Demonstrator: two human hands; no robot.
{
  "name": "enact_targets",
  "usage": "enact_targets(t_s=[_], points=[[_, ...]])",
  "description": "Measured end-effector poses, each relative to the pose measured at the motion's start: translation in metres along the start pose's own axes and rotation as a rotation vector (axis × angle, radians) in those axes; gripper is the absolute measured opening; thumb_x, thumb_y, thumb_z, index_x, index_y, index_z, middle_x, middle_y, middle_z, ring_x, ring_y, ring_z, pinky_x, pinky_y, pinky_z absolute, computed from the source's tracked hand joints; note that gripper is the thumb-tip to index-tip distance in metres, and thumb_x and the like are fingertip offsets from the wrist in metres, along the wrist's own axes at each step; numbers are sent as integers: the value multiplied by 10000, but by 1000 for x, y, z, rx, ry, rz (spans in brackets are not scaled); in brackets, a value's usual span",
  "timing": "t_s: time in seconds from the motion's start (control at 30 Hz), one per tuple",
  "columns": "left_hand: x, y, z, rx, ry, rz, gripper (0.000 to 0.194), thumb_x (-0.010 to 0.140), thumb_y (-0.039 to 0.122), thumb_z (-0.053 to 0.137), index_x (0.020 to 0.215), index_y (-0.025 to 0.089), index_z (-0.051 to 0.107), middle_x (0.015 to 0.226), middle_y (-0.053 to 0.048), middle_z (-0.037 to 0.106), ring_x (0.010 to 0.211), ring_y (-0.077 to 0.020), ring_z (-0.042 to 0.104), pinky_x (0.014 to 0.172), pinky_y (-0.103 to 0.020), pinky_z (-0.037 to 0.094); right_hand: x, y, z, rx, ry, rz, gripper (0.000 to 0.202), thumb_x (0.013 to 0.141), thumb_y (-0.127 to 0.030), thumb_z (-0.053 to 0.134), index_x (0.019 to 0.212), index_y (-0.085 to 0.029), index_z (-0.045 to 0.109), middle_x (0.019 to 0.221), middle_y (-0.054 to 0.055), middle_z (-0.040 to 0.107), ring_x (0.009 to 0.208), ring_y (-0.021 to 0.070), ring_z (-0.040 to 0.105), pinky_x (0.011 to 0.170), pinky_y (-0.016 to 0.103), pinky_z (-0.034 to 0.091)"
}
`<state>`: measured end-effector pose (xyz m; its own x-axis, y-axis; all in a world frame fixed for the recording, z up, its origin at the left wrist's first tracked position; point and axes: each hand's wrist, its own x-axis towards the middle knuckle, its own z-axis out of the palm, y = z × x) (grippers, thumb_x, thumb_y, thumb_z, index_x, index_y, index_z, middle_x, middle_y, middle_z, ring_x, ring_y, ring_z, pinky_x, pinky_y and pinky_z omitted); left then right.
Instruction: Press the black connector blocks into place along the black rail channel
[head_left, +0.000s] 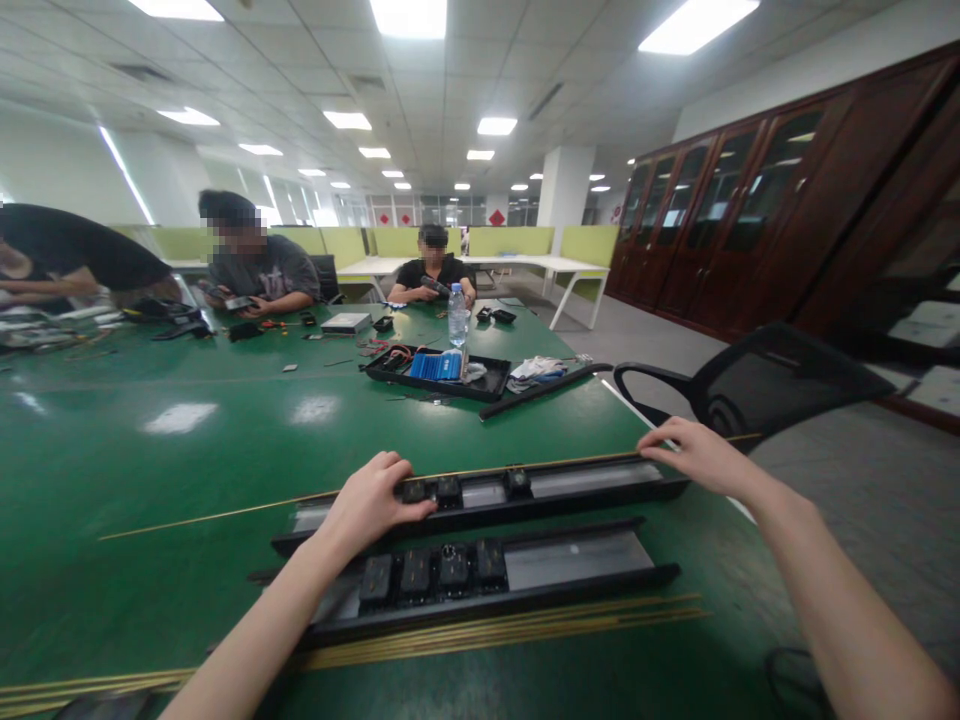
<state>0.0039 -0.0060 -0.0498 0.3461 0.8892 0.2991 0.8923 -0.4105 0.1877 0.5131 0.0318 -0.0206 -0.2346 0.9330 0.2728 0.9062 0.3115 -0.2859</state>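
Note:
A long thin brass-coloured rod (217, 512) lies along the far edge of a black channel (585, 493) fitted with several black blocks (517, 483). My left hand (375, 500) closes over the rod and that edge, its thumb beside the blocks and its fingertips partly hidden. Further right, my right hand (686, 452) pinches the rod near the channel's right end. Nearer me lies a second black channel (577, 590), with several square black blocks (415, 574) toward its left. Several more brass-coloured rods (480, 636) lie in front of it, partly behind my left forearm.
Beyond the channels stand a black tray (487, 380) with a blue item (436, 367), a water bottle (457, 318), white cloths (536, 372) and a black bar (544, 391). A chair (780, 385) is by the right edge. Several people sit or lean around the green table (187, 460).

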Motion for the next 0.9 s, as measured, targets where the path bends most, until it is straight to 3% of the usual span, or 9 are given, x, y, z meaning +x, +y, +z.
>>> enact_targets(t_s=[0.2, 0.37, 0.73, 0.9], points=[[-2, 1, -2, 71, 32, -5, 484, 774, 682, 610, 841, 204, 644, 901, -48, 604, 865, -217, 590, 738, -312, 452, 1, -3, -3, 33, 122, -17, 342, 855, -530, 598, 970, -264, 780, 1000, 68, 731, 951, 259, 662, 873, 384, 504], [-4, 2, -3, 111, 37, -15, 511, 769, 704, 600, 846, 202, 648, 894, -42, 599, 853, -218, 603, 713, -314, 448, 5, -20, -1, 24, 136, -59, 314, 872, -500, 591, 947, -259, 778, 994, 67, 731, 926, 252, 670, 864, 389, 517], [-3, 1, -2, 127, 23, -24, 497, 787, 703, 579, 851, 214, 645, 926, -42, 609, 862, -210, 612, 713, -301, 449, 12, -104, 21, 79, 99, -327, 239, 935, -347, 559, 1067, -254, 735, 1035, 66, 725, 982, 234, 656, 893, 405, 533], [-3, 1, -2, 137, 21, -19, 520, 789, 723, 560, 858, 216, 654, 918, -41, 609, 861, -209, 610, 703, -296, 444, 10, -139, 45, 82, 144, -422, 306, 933, -257, 558, 1218, -251, 670, 1109, 68, 724, 1011, 235, 640, 904, 416, 521]])
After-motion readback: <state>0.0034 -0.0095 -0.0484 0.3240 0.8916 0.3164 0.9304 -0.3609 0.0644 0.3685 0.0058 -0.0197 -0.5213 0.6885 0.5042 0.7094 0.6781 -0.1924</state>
